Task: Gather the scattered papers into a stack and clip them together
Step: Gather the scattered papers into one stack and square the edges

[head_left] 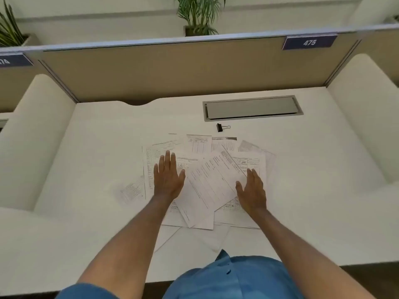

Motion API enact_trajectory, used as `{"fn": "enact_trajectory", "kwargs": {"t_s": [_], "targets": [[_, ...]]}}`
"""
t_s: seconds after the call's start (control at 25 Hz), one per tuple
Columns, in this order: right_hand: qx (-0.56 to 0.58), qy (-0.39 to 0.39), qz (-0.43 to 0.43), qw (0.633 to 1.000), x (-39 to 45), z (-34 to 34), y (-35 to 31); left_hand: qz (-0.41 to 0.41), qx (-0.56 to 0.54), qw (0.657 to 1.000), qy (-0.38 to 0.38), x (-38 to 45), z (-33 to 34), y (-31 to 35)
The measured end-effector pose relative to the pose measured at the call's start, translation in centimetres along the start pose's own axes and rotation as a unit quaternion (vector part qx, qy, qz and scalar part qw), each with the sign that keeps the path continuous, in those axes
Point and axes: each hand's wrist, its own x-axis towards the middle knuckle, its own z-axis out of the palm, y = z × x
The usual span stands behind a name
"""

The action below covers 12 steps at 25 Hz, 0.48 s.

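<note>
I see a small black binder clip (220, 127) lying alone on the white surface (313, 169), just past the far edge of the papers (207, 186) and not touching them. Right behind the clip is a long grey cable hatch (251, 108) set into the surface, with its lid down. Nothing stands between the hands and the papers or the clip.

The surface is a white desk with rounded white side walls. A tan divider wall (183, 70) stands at the far end. A blue tag (309, 42) on it, far right, reads 475. Behind the wall there are green plants (199, 16) in boxes.

The papers lie in a messy pile in the middle of the surface. They are printed forms, turned many ways and lying over each other. One faint sheet sticks out at the near left.

My left hand (168, 180) lies flat on the left side of the pile, fingers straight and close together, holding nothing. My right hand (252, 190) rests flat on the right side of the pile, also spread open, thumb out, pinching nothing. A blue shirt (233, 279) shows at the near edge.
</note>
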Motion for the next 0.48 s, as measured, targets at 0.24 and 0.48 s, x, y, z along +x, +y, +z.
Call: {"fn": "enact_trajectory", "kwargs": {"t_s": [0.24,0.48], "targets": [[-0.034,0.033,0.113,0.992,-0.2,2.1,1.6,-0.026,0.017,0.994,-0.108,-0.6,3.4,-0.4],[-0.032,0.057,0.198,0.978,0.0,2.8,2.8,-0.041,-0.009,0.993,-0.109,-0.4,5.1,-1.0]]}}
